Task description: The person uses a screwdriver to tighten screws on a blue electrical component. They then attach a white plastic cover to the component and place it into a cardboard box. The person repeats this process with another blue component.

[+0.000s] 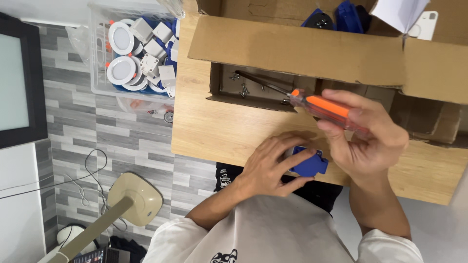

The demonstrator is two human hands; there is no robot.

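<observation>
Left hand point(268, 165) grips blue part point(310, 165); right hand point(370, 139) grips screwdriver point(312, 103) — cardboard box point(292, 53) behind

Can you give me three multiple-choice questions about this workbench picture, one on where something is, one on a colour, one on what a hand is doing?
1. Where do the loose screws lie?
A. In the shallow cardboard tray
B. On the tiled floor
C. In the plastic bin

2. What colour is the small part under the left hand?
A. Red
B. Blue
C. Green

3. What is the right hand doing?
A. Resting flat and empty
B. Holding a white round lamp
C. Gripping the orange-handled screwdriver

Answers: 1 A, the screws sit inside the cardboard tray on the wooden table. 2 B, the part shows blue between the fingers. 3 C, the fingers wrap the screwdriver's handle.
</observation>
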